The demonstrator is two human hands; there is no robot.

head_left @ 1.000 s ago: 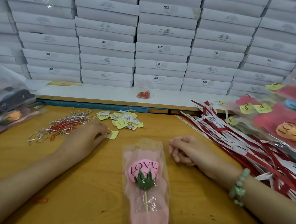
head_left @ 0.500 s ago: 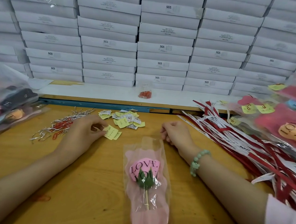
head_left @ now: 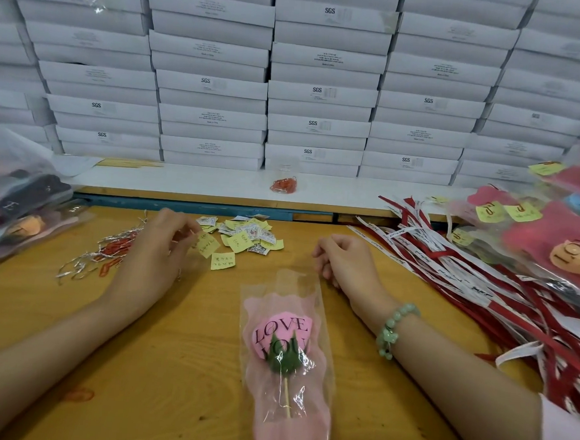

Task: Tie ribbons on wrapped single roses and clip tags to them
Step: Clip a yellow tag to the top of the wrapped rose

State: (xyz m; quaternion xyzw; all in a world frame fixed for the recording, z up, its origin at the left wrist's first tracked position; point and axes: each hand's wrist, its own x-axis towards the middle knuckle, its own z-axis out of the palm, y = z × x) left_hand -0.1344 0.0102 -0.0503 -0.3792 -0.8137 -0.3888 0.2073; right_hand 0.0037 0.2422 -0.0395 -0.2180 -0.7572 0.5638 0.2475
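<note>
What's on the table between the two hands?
In the head view, small yellow tags lie between the left hand, which pinches one, and the right hand; the wrapped rose pokes in from below.

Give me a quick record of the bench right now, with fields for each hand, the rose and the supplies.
left hand: pinches a yellow tag at its fingertips
right hand: loosely curled, holds nothing, rests on the table
rose: wrapped, lying flat between the arms, no ribbon or tag on it
tag pile: beyond the rose, between the hands
ribbons: red and white heap, right of the right hand
paper clips: red, among silver ties, left of the left hand
</note>
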